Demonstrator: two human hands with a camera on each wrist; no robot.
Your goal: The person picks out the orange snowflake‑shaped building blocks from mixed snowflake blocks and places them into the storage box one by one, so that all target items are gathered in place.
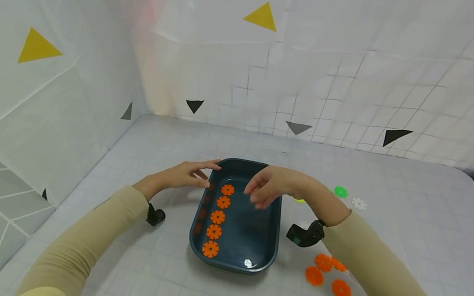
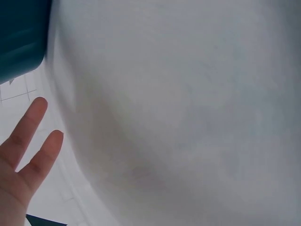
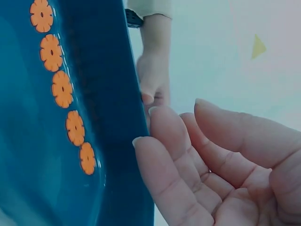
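Note:
A dark blue rectangular tray point(image 1: 251, 233) stands on the table, with a column of orange notched discs point(image 1: 218, 217) along its left side. My left hand point(image 1: 186, 173) is at the tray's upper left rim with fingers extended; whether they press on it cannot be told. Over the upper right part of the tray hovers my right hand point(image 1: 273, 185), its fingers loosely bent. In the right wrist view, nothing shows between the thumb and fingers of that right hand point(image 3: 221, 165). The same orange discs point(image 3: 62, 89) lie in a line inside the tray there.
Several loose orange discs point(image 1: 341, 290) lie right of the tray, partly behind the right sleeve. Farther back are a green disc point(image 1: 340, 192), a white disc point(image 1: 359, 203) and a yellow disc point(image 1: 300, 201) mostly hidden by the right arm. White sheeting point(image 1: 322, 79) rises behind the table.

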